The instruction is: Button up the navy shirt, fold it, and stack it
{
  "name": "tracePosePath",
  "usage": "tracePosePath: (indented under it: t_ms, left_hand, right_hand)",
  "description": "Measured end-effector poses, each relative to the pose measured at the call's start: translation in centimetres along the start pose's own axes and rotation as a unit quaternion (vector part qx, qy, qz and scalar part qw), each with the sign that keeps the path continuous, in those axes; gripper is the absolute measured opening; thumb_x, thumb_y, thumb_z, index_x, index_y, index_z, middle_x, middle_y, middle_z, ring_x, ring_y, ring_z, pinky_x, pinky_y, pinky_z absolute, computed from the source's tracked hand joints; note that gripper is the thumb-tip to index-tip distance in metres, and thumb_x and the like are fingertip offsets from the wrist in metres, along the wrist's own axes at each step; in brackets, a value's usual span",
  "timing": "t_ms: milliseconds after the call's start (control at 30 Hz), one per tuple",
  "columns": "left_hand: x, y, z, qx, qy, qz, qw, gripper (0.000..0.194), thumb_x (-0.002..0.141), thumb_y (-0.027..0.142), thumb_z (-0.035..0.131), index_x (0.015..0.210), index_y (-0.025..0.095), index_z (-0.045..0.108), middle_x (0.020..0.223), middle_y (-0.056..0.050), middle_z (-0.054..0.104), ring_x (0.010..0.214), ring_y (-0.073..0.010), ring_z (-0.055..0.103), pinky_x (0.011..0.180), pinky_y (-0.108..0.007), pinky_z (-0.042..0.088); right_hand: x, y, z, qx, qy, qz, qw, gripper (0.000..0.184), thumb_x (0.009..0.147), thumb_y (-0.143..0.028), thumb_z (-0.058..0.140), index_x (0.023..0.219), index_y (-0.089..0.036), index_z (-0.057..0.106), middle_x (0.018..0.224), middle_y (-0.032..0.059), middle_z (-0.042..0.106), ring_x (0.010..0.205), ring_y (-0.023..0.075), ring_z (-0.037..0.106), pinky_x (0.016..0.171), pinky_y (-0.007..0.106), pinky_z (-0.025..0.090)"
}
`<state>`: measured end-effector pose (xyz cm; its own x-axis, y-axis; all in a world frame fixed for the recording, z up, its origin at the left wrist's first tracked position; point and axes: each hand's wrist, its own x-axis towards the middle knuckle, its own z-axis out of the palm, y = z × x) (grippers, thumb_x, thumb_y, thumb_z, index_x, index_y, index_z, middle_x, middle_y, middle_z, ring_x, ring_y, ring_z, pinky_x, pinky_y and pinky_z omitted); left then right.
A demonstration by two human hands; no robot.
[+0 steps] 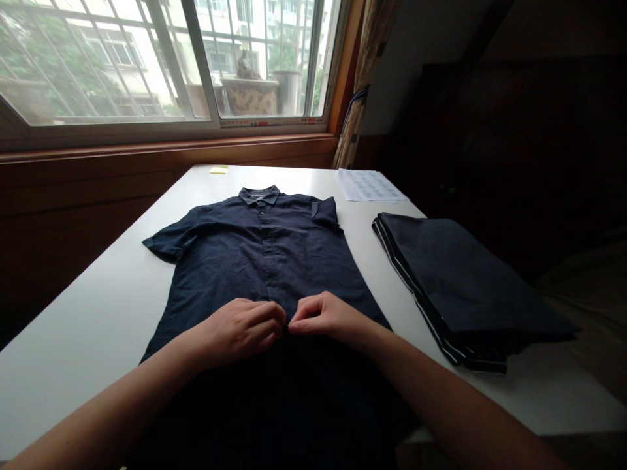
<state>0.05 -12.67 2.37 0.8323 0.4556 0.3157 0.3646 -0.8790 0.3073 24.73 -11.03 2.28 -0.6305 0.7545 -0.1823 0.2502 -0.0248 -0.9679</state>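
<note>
A dark navy short-sleeved shirt [220, 261] lies face up on the white table, its collar toward the window and its sleeves spread to both sides. My left hand [245, 326] is closed at the shirt's front placket, fingers curled down into the cloth. Close beside it, my right hand [326, 316] pinches the placket with thumb and forefinger. The two hands nearly meet at the middle of the shirt. Whatever button lies between the fingertips is too small or hidden to make out. The shirt's lower part is in deep shadow.
Folded dark garments with white-striped edges [455, 274] are stacked on the table's right side. Printed sheets of paper [371, 186] lie at the far right corner. A yellow sticky note [218, 170] is at the far left edge of the white table [98, 313]. A barred window stands behind.
</note>
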Motion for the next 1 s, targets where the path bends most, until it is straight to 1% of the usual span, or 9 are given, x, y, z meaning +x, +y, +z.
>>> tracePosePath:
  t_ms: [133, 200, 267, 367, 433, 533, 633, 767, 1000]
  left_hand:
    - [-0.2, -0.2, 0.4, 0.016, 0.023, 0.017, 0.999, 0.016, 0.1, 0.02, 0.047, 0.102, 0.017, 0.062, 0.097, -0.004, 0.068, 0.075, -0.0102, 0.065, 0.07, -0.021, 0.053]
    - [-0.3, -0.4, 0.6, 0.035, 0.045, 0.029, 0.998, 0.013, 0.099, 0.02, 0.048, 0.099, 0.017, 0.061, 0.097, -0.004, 0.067, 0.073, -0.0104, 0.064, 0.069, -0.022, 0.052]
    - [-0.3, -0.5, 0.7, 0.044, 0.043, 0.029, 0.998, 0.011, 0.098, 0.02, 0.05, 0.096, 0.018, 0.061, 0.098, -0.004, 0.067, 0.073, -0.0109, 0.064, 0.068, -0.022, 0.052]
    - [-0.3, -0.4, 0.5, 0.035, 0.021, 0.019, 0.999, 0.011, 0.098, 0.019, 0.05, 0.095, 0.018, 0.061, 0.1, -0.004, 0.067, 0.075, -0.0111, 0.064, 0.069, -0.022, 0.051]
    - [-0.2, -0.3, 0.4, 0.03, 0.014, 0.015, 0.999, 0.012, 0.098, 0.019, 0.049, 0.095, 0.018, 0.061, 0.1, -0.004, 0.067, 0.074, -0.0106, 0.064, 0.068, -0.022, 0.051]
    - [-0.2, -0.3, 0.6, 0.028, 0.015, 0.015, 0.999, 0.013, 0.097, 0.019, 0.049, 0.095, 0.017, 0.062, 0.099, -0.005, 0.067, 0.073, -0.0104, 0.063, 0.068, -0.021, 0.052]
    - [-0.4, -0.4, 1.0, 0.017, 0.031, 0.006, 0.999, 0.013, 0.097, 0.019, 0.051, 0.098, 0.018, 0.063, 0.098, -0.004, 0.067, 0.074, -0.0105, 0.065, 0.07, -0.021, 0.053]
    - [-0.5, -0.4, 1.4, -0.022, 0.082, -0.032, 0.996, 0.011, 0.095, 0.02, 0.054, 0.103, 0.018, 0.061, 0.084, -0.001, 0.068, 0.067, -0.0099, 0.064, 0.063, -0.019, 0.05]
    - [-0.5, 0.0, 0.7, -0.036, 0.075, -0.015, 0.996, 0.009, 0.095, 0.022, 0.057, 0.103, 0.019, 0.059, 0.078, -0.001, 0.063, 0.062, -0.0105, 0.057, 0.058, -0.022, 0.043]
  right_hand:
    - [0.0, -0.1, -0.1, -0.041, -0.006, 0.002, 0.999, 0.042, 0.085, -0.055, 0.068, 0.084, -0.014, 0.079, 0.071, 0.001, 0.065, 0.065, 0.0124, 0.054, 0.061, 0.025, 0.038]
    - [-0.1, -0.2, -0.2, -0.088, -0.005, -0.022, 0.996, 0.044, 0.09, -0.055, 0.061, 0.085, -0.015, 0.079, 0.07, 0.001, 0.063, 0.065, 0.0126, 0.054, 0.062, 0.025, 0.038]
    - [-0.3, -0.4, -0.2, -0.132, -0.001, -0.057, 0.99, 0.041, 0.09, -0.054, 0.063, 0.086, -0.017, 0.079, 0.076, 0.0016, 0.064, 0.071, 0.0139, 0.057, 0.066, 0.026, 0.04]
    - [-0.5, -0.3, -0.1, -0.161, 0.0, -0.086, 0.983, 0.035, 0.081, -0.052, 0.075, 0.091, -0.019, 0.08, 0.083, 0.0013, 0.063, 0.074, 0.0141, 0.058, 0.066, 0.025, 0.04]
    - [-0.5, -0.1, 0.0, -0.157, 0.002, -0.093, 0.983, 0.031, 0.078, -0.048, 0.079, 0.091, -0.019, 0.08, 0.083, 0.0006, 0.06, 0.073, 0.0134, 0.057, 0.065, 0.025, 0.04]
    - [-0.3, 0.2, 0.1, -0.136, 0.001, -0.097, 0.986, 0.021, 0.081, -0.039, 0.078, 0.087, -0.019, 0.081, 0.08, -0.0002, 0.058, 0.072, 0.0126, 0.056, 0.066, 0.024, 0.04]
    - [-0.1, 0.3, 0.0, -0.118, 0.005, -0.085, 0.989, 0.018, 0.081, -0.035, 0.077, 0.086, -0.018, 0.081, 0.079, -0.0003, 0.059, 0.072, 0.0127, 0.058, 0.067, 0.024, 0.04]
    - [0.0, 0.3, -0.1, -0.096, 0.01, -0.053, 0.994, 0.02, 0.081, -0.037, 0.076, 0.086, -0.018, 0.081, 0.08, 0.001, 0.067, 0.076, 0.015, 0.061, 0.071, 0.025, 0.042]
    - [0.0, 0.1, 0.3, -0.057, 0.011, -0.015, 0.998, 0.027, 0.079, -0.043, 0.076, 0.087, -0.018, 0.081, 0.083, 0.003, 0.074, 0.082, 0.0193, 0.065, 0.075, 0.027, 0.046]
